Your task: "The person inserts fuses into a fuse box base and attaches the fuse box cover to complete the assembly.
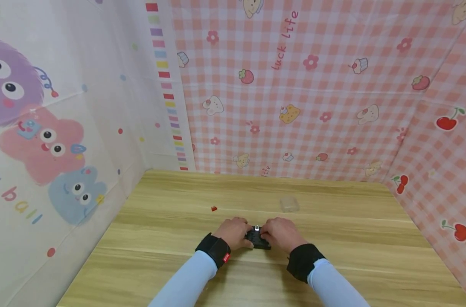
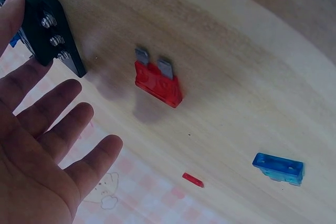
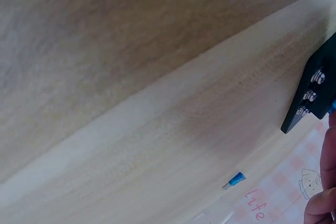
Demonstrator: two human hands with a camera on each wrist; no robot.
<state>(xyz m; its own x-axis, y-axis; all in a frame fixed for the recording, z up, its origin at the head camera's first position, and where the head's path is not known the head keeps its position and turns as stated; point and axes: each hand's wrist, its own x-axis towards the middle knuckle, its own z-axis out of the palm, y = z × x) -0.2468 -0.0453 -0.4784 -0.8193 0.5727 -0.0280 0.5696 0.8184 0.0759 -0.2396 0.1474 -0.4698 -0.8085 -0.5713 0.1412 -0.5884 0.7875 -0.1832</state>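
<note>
A black fuse block (image 1: 259,242) with metal screw terminals lies between both hands near the table's middle. My left hand (image 1: 233,233) pinches its left side, thumb and forefinger at the edge in the left wrist view, with the other fingers spread. At the block's other side, my right hand (image 1: 283,234) has curled fingers. Its fingertips meet a blue blade fuse (image 3: 332,107) at the block, mostly hidden in the right wrist view. On the table lie a red blade fuse (image 2: 157,82), prongs showing, and another blue blade fuse (image 2: 278,168).
Behind the hands sits a clear plastic box (image 1: 289,204). A small red piece (image 2: 193,179) lies farther off in the left wrist view. Printed cloth (image 1: 294,98) hangs along the wooden table's (image 1: 171,204) back and sides.
</note>
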